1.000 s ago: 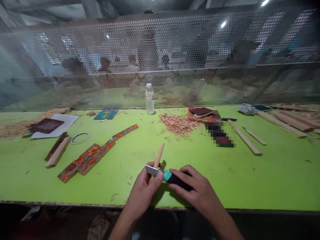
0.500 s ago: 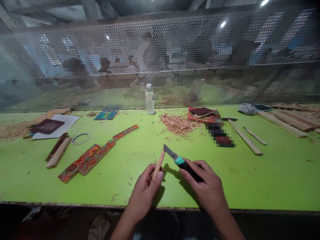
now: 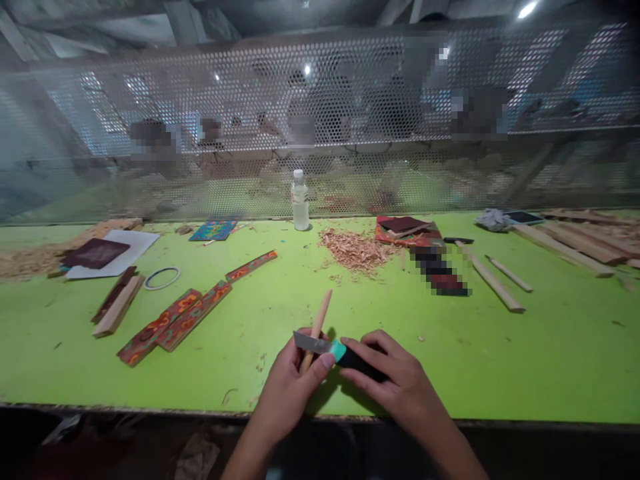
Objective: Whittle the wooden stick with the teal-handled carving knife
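Note:
My left hand (image 3: 293, 377) is closed around a thin, pale wooden stick (image 3: 324, 308), which points up and away from me. In my right hand (image 3: 387, 370) is a utility knife (image 3: 357, 360) with a black handle and a turquoise collar. Its blade (image 3: 311, 343) lies across the stick just above my left thumb, with the tip past the stick's left side. Both hands are over the near part of the green table (image 3: 200, 380). Part of the stick's lower end is hidden by my left fingers and thumb.
Wood shavings (image 3: 355, 252) are heaped beyond my hands, near a water bottle (image 3: 301, 203). Painted wooden strips (image 3: 195, 313) and a ring (image 3: 161, 278) lie left. Wooden pieces (image 3: 563, 248) lie right. A perforated metal screen (image 3: 225, 140) runs along the back.
The knife blade has moved down and left, from the stick's far tip to just above my left thumb. My right hand has come closer to my left, which still holds the stick.

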Demonstrator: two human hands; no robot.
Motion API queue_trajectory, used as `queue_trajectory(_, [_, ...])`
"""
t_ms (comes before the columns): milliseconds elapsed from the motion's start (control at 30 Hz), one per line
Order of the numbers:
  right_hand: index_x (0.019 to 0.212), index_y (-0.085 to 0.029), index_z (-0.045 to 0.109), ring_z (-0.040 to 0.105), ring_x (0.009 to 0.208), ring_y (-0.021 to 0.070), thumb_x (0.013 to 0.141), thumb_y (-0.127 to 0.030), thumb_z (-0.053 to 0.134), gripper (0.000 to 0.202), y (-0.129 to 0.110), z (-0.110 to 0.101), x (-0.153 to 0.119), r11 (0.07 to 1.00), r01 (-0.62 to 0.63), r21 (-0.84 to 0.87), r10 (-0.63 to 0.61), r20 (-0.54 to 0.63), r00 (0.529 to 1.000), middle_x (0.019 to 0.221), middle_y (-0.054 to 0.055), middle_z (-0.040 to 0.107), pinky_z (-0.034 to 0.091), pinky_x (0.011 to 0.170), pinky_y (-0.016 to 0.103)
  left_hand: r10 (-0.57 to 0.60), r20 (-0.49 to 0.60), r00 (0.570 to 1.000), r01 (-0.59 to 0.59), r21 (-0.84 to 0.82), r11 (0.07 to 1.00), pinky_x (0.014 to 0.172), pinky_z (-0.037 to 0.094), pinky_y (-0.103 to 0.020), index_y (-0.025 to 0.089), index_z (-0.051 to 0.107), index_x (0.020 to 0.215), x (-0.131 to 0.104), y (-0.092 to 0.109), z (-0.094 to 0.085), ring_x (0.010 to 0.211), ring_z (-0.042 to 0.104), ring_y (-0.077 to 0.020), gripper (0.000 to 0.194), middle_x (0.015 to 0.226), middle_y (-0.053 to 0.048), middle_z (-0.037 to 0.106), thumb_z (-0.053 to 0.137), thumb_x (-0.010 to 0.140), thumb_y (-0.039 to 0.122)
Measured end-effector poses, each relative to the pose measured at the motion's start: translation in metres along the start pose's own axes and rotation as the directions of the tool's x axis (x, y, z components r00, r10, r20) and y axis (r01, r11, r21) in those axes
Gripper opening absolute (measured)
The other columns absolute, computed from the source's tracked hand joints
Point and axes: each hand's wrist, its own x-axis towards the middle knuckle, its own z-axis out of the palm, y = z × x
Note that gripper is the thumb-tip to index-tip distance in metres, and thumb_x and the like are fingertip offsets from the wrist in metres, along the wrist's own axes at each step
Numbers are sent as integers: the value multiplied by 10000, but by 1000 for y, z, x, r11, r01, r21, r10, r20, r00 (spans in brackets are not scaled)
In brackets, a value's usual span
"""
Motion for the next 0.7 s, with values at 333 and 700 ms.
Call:
queue_trajectory(333, [1231, -283, 778, 702, 872, 211, 969, -433, 692, 314, 3, 5, 1, 980, -198, 15, 194, -283, 939, 999, 56, 703, 557, 796, 305, -46, 52, 998, 46, 17, 999, 720, 445, -267, 219, 635, 1135, -1, 3, 2, 832, 551, -171, 375, 962, -11, 629, 684, 934, 532])
queue_trajectory(700, [1202, -270, 794, 690, 869, 214, 950, -413, 709, 302, -1, 3, 3, 953, -274, 125, 299, -277, 913, 964, 41, 712, 545, 811, 305, -36, -31, 999, 36, -4, 999, 732, 438, -271, 215, 623, 1089, -2, 3, 2, 811, 550, -161, 383, 895, 3, 612, 647, 952, 572])
